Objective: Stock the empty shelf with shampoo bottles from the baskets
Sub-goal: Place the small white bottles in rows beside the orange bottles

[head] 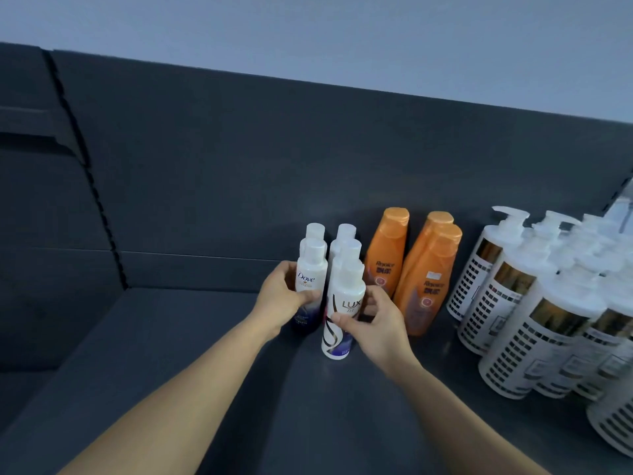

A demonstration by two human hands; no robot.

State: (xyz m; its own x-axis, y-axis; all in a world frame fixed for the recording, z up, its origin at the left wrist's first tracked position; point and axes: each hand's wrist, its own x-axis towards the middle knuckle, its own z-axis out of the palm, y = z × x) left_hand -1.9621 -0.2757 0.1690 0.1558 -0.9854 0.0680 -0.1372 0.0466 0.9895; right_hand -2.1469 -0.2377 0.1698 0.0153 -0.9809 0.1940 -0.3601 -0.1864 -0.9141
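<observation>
Head view: a dark grey shelf (164, 358) seen from above, with its back panel (239, 166) running across at 12 o'clock. Two short rows of small white bottles stand near the middle of the frame. The left hand (279, 296) is wrapped round the front bottle of the left row, a Dove bottle (311, 269), with its fingertips across the label. The right hand (375, 320) pinches the front bottle of the right row, a LUX bottle (346, 296), with the thumb on the label. Both bottles are upright and just beside each other. Whether their bases rest fully on the shelf cannot be told. More white-capped bottles (345, 234) stand directly behind them, toward 12 o'clock. At 3 o'clock of the LUX bottle stand three orange bottles (387, 255), near the right hand. Further toward 3 to 4 o'clock, white pump bottles (513, 303) with gold and black labels crowd the shelf to the frame edge.
</observation>
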